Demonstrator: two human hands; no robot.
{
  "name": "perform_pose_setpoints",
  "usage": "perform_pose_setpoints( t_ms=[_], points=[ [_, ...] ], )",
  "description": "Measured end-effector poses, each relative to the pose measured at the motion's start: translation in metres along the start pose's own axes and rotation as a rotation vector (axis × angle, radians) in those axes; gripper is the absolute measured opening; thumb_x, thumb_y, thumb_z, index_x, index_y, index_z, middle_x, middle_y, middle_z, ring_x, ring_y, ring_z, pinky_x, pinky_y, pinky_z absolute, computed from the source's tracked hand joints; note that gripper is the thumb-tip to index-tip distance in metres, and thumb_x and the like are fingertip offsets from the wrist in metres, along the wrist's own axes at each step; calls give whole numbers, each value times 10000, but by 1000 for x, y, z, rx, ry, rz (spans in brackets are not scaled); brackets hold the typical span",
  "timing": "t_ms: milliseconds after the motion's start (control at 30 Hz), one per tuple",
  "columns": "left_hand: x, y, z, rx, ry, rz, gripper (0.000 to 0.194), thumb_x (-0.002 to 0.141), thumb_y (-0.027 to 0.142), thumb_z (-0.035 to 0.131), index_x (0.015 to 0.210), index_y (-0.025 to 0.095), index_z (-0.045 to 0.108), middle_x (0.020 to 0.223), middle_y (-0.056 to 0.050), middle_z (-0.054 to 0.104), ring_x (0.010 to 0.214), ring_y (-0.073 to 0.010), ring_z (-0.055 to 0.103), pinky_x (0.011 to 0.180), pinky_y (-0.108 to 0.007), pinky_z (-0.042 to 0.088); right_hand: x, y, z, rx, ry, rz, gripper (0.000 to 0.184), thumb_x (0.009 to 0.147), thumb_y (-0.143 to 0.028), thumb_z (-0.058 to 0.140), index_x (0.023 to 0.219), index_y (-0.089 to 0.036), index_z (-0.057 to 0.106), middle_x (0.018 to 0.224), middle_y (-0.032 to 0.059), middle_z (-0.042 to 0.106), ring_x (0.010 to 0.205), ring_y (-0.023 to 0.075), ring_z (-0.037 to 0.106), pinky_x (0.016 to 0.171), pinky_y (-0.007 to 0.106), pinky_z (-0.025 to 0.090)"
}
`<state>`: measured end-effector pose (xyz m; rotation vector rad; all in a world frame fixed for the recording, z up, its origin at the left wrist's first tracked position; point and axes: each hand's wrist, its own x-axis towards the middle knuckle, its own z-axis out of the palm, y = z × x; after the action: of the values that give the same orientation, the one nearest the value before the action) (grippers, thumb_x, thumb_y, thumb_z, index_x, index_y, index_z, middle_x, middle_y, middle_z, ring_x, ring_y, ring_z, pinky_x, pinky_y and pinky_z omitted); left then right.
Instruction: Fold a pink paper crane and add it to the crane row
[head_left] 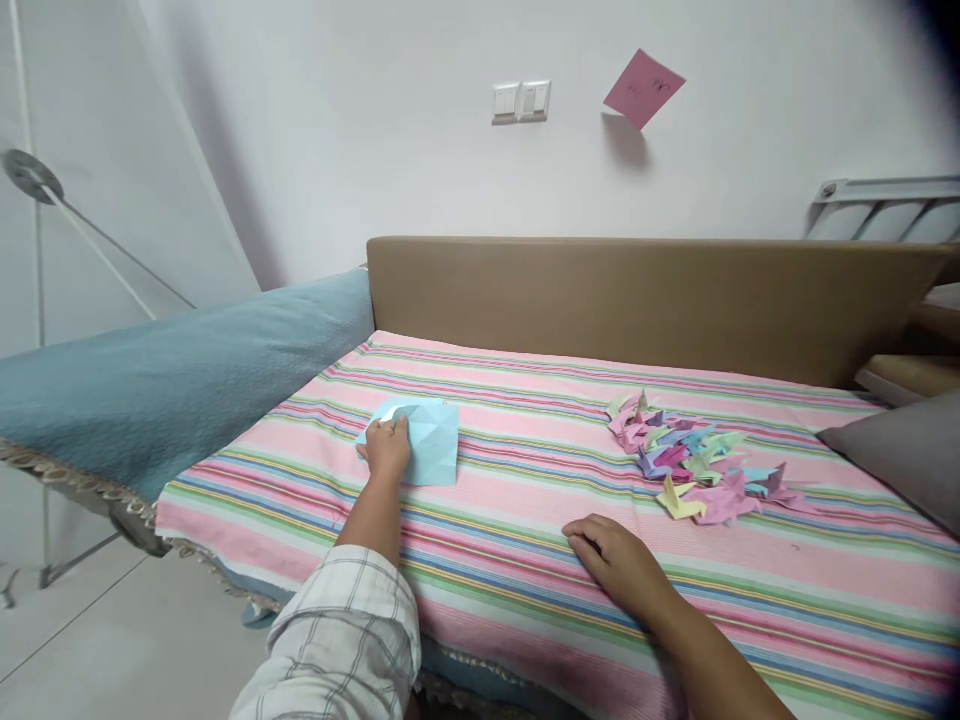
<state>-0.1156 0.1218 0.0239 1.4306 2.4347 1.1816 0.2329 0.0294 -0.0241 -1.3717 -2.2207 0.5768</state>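
Note:
A light blue creased square of paper (424, 440) lies on the striped cloth (525, 480) covering the sofa seat. My left hand (387, 447) reaches out and pinches the paper's near left corner, which curls up slightly. My right hand (619, 560) rests palm down on the cloth nearer to me, fingers loosely curled, holding nothing. A pile of several folded paper cranes (694, 460) in pink, purple, green and yellow lies to the right of the blue paper, beyond my right hand.
A teal blanket (172, 370) drapes the sofa arm on the left. The tan backrest (645, 300) runs behind the seat. A grey cushion (904, 450) sits at the right edge. A pink sheet (643, 87) and light switches (521, 101) hang on the wall.

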Motion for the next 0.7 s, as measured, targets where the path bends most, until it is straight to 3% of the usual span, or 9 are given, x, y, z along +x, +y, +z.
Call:
perform_pose_setpoints(
  t_ms=[100,233,333,433,500,567,633,700],
  points=[
    [-2,1,6,49,-16,-56,381,872,387,358,982,182,660,1341,-150,465,1263,-308,397,1077,-588,98,0,0,0,2,10,-3,327,881,-350,374,969,-224,663,958,66,656,913,214,593,788,344,465],
    [-6,8,3,89,-20,-67,369,856,410,399,986,193,667,1422,-133,372,1323,-334,293,1075,-604,75,0,0,0,3,7,-3,322,880,-343,377,970,-222,661,959,68,656,918,217,592,795,348,464],
    [-11,19,-7,94,31,2,388,868,426,386,940,184,681,1479,-102,274,1370,-340,175,1089,-591,78,0,0,-1,7,1,-6,321,879,-346,378,972,-222,659,960,72,655,924,220,593,803,351,464],
    [-22,36,-19,1,22,165,362,888,380,378,848,197,687,1438,-62,370,1341,-297,278,1108,-551,111,-1,-1,-3,23,-3,-22,317,882,-343,378,974,-212,652,967,76,654,933,220,590,823,359,458],
    [-35,48,-22,-115,-40,319,334,897,349,376,933,215,680,1356,-53,486,1257,-253,422,1107,-500,195,-2,-1,-5,48,7,-25,312,882,-341,382,982,-207,645,987,82,651,951,225,585,845,372,451],
    [-53,59,-19,-211,-90,469,330,893,332,390,1087,234,637,1293,-47,550,1221,-226,469,1079,-438,293,-4,0,-6,90,34,-7,303,877,-350,396,1014,-206,626,1018,89,645,964,227,582,859,382,449],
    [-76,68,-12,-228,-174,637,322,865,293,441,1122,237,626,1282,-49,561,1228,-223,464,1078,-414,304,-5,1,-7,151,89,45,322,857,-374,441,1092,-196,572,1038,93,632,946,216,585,845,375,461],
    [-103,73,-3,-183,-308,776,334,826,235,490,1133,251,622,1284,-54,560,1191,-236,501,1073,-446,301,-7,3,-8,217,166,112,473,799,-403,539,1208,-178,466,1064,99,609,945,206,581,812,352,480]
  ],
)
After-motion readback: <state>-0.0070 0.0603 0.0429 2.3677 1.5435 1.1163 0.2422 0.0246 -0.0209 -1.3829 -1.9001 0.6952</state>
